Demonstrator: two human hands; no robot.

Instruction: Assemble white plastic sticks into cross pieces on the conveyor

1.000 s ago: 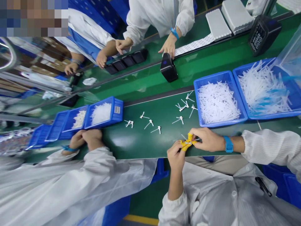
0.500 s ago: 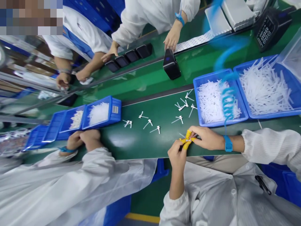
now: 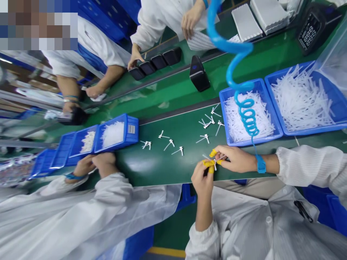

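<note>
Head view: over the worktop's [image 3: 151, 166] near edge, the left hand [image 3: 202, 176] pinches a clip [image 3: 215, 165], presumably steadying it; the right hand's [image 3: 238, 159] fingertips stand parted around it, grip unclear. Beyond, similar clips [image 3: 180, 150] lie left of far-edge bins [image 3: 274, 108], likely kept within reach.

Right hand's [image 3: 238, 159] fingertips [image 3: 213, 153] seemingly spread; co-worker's hand [image 3: 190, 21] off black device [image 3: 200, 75]

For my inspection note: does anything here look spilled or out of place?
Nothing looks clearly spilled or damaged. Slightly odd: the blue coiled cord hangs in front of a blue bin, partly hiding its white strips.
</note>
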